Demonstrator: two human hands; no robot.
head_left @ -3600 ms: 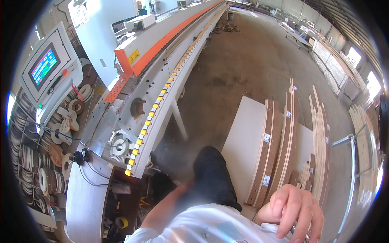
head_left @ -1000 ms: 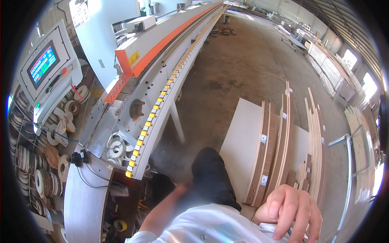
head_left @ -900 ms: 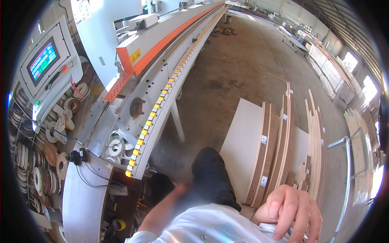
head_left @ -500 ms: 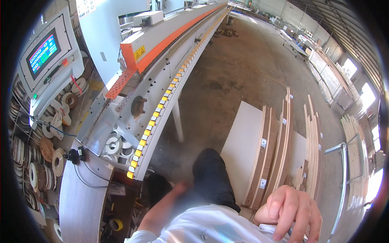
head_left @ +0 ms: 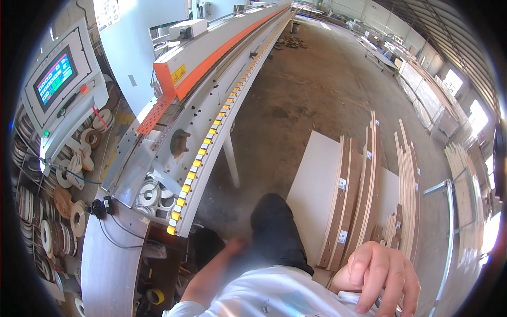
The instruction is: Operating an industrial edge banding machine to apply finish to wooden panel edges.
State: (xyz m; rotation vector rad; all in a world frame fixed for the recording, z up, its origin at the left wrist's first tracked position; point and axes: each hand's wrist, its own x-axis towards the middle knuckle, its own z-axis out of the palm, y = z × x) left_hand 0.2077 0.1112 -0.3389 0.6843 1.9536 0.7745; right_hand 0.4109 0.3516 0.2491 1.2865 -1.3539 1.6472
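Note:
My right hand (head_left: 384,276) hangs at the lower right, in front of the stacked wooden strips. Its fingers are loosely bent with gaps between them, and nothing shows in it. My left hand (head_left: 236,245) is low beside my dark trouser leg (head_left: 277,230), near the front end of a long machine (head_left: 195,113). That hand is small and blurred, and its fingers cannot be made out. Along the machine's near edge runs a roller rail (head_left: 196,164) with yellow and white rollers. An orange guard (head_left: 166,79) sits above the bed.
A control panel (head_left: 55,79) with a lit screen stands left, above many edging rolls (head_left: 79,217). To the right, brown and pale wooden strips (head_left: 364,195) lie by a white board (head_left: 311,169). Beyond them are a metal frame (head_left: 449,227) and a stack of boards (head_left: 422,95).
The view has shifted very slightly, so the machine and rolls sit a little differently in it. Both hands keep their places and poses.

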